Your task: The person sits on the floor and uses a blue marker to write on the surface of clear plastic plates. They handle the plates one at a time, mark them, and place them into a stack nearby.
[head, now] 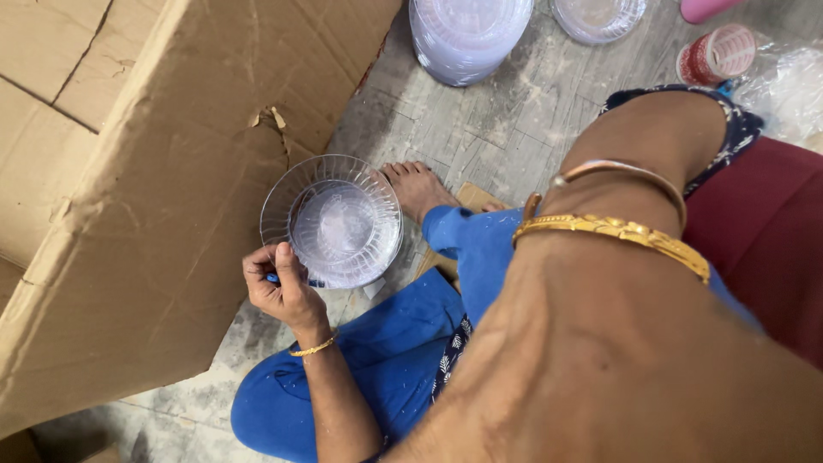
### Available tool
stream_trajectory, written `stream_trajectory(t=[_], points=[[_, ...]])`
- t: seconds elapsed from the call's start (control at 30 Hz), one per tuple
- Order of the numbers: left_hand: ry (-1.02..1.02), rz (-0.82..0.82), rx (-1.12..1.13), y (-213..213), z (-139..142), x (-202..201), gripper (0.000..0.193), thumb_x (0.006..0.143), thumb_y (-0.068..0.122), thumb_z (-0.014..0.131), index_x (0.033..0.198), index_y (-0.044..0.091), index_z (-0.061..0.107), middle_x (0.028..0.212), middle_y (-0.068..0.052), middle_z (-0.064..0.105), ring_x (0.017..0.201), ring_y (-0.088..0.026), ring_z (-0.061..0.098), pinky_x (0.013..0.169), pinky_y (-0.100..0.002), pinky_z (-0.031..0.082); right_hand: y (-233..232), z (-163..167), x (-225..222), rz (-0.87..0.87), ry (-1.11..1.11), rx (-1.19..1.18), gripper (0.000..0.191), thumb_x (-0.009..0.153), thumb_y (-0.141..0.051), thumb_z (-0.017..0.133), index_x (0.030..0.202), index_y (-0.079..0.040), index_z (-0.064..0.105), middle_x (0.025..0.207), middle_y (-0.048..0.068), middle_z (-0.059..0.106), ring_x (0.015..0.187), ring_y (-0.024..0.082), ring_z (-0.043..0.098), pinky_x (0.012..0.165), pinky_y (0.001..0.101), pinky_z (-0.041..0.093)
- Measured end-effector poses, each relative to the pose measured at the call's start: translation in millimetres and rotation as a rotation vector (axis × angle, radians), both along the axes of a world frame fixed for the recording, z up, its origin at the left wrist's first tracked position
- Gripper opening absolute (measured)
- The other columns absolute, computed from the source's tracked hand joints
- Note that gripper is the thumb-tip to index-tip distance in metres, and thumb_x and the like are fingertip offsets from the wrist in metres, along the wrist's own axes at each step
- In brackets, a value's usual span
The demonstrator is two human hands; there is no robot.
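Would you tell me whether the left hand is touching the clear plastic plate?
Touching. The head view shows the left hand pinching the lower rim of the clear plastic plate, with the thumb lying over its edge.

My right forearm fills the lower right of the view, and my right hand lies past the edge, so its grip cannot be told. My left hand pinches the clear plate, and my thumb hides a small blue thing too covered to name. The cardboard box is cut off at top and left. The stack of clear plates, a second clear dish, a pink object and crumpled plastic wrap run off the frame.
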State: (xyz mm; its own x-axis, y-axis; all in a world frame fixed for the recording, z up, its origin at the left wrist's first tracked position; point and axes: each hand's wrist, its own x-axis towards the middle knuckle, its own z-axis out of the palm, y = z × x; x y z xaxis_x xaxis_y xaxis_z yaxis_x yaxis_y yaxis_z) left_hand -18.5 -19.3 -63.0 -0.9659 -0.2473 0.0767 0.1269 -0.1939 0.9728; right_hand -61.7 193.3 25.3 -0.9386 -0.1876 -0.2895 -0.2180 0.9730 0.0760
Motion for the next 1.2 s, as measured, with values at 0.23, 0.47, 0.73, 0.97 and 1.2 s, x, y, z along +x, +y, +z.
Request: stream_trajectory(t=[0.23,0.47,0.73,0.97,1.2], points=[[0.005,-0.005,0.019,0,1,0,0.015,0.106,0.01,0.067,0.097,0.006,0.056,0.074,0.002,0.054,0.059,-0.002,0.041,0.052,-0.02,0.031,2,-8,1,-0.003,0.003,-0.027,0.064,0.097,-0.013,0.053,0.157,-0.017,0.033,0.146,0.011,0.051,0.131,0.03,0.051,0.106,0.0442,0.041],[0.018,0.007,0.012,0,3,0,0.014,0.106,0.01,0.067,0.098,0.006,0.055,0.076,0.002,0.054,0.06,-0.003,0.041,0.053,-0.02,0.031,1,-11,0,-0.016,0.045,-0.046,0.06,0.095,-0.016,0.053,0.153,-0.019,0.036,0.144,0.01,0.051,0.129,0.031,0.051,0.106,0.0454,0.041],[0.018,0.004,0.025,1,3,0,0.014,0.105,0.009,0.067,0.098,0.006,0.056,0.076,0.001,0.055,0.06,-0.002,0.041,0.052,-0.02,0.031,-1,-4,-1,0.003,0.022,-0.017,0.062,0.096,-0.014,0.053,0.154,-0.017,0.034,0.144,0.011,0.053,0.13,0.031,0.052,0.107,0.0445,0.042],[0.027,0.001,0.025,1,4,0,0.014,0.106,0.009,0.067,0.098,0.005,0.056,0.075,0.002,0.054,0.059,-0.002,0.04,0.052,-0.02,0.03,-4,7,-3,0.02,0.012,0.022,0.067,0.094,-0.011,0.054,0.157,-0.016,0.03,0.148,0.012,0.05,0.132,0.032,0.051,0.108,0.0456,0.041],[0.025,0.002,0.039,1,7,-1,0.014,0.106,0.009,0.066,0.097,0.006,0.055,0.075,0.002,0.054,0.058,-0.002,0.04,0.051,-0.02,0.03,-3,9,-1,0.01,0.079,-0.038,0.06,0.097,-0.013,0.053,0.154,-0.017,0.036,0.144,0.012,0.053,0.129,0.031,0.053,0.105,0.0466,0.042]])
